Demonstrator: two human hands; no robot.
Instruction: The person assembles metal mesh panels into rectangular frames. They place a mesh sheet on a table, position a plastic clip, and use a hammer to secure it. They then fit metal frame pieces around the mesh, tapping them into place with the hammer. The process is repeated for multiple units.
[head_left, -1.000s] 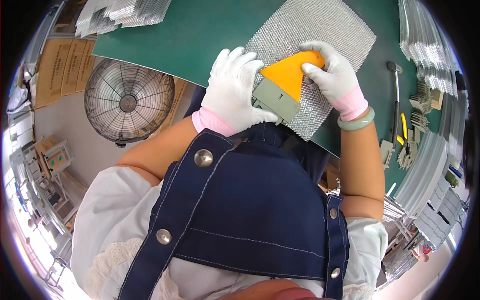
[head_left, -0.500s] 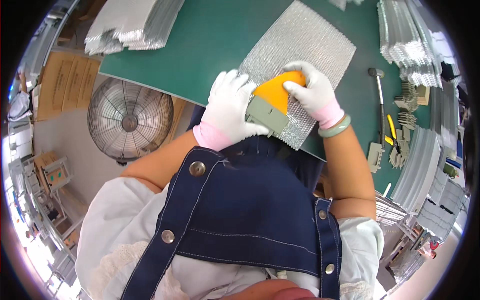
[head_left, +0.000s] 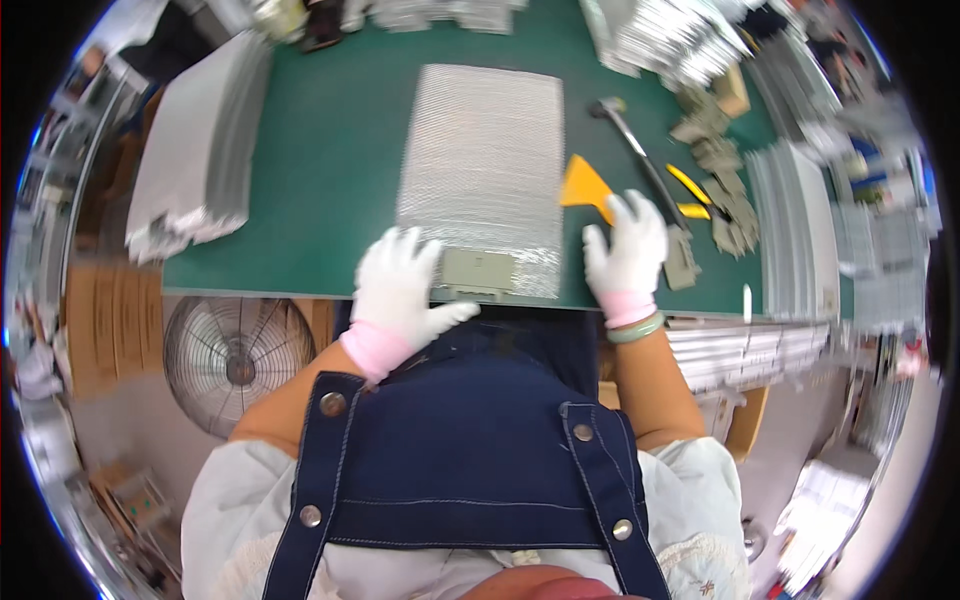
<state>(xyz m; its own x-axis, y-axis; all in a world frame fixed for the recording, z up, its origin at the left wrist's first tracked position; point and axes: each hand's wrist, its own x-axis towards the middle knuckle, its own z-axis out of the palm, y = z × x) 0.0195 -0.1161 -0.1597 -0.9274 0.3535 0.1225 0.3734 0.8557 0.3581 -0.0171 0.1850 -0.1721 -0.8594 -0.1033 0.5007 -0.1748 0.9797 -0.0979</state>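
A silver honeycomb-textured sheet [head_left: 484, 150] lies on the green table. A grey-green plastic piece [head_left: 478, 271] sits at the sheet's near edge. My left hand [head_left: 395, 292], in a white glove with a pink cuff, rests at the sheet's near left corner beside that piece. Its fingers are spread, and the thumb points along the table edge below the piece. To the right of the sheet lies an orange triangular plastic scraper [head_left: 583, 186]. My gloved right hand [head_left: 630, 245] is open just below it, fingertips close to its lower corner; contact is hard to tell.
Right of my right hand lie a hammer [head_left: 640, 155], yellow-handled pliers [head_left: 690, 190] and several grey-green plastic pieces [head_left: 735, 215]. Stacks of silver sheets stand at the left [head_left: 205, 140] and right [head_left: 790, 225]. A round floor fan [head_left: 238, 368] stands below the table's left side.
The sheet now lies squarely in front of me, and my view has turned. My right hand has moved off the sheet to the right and let go of the orange scraper.
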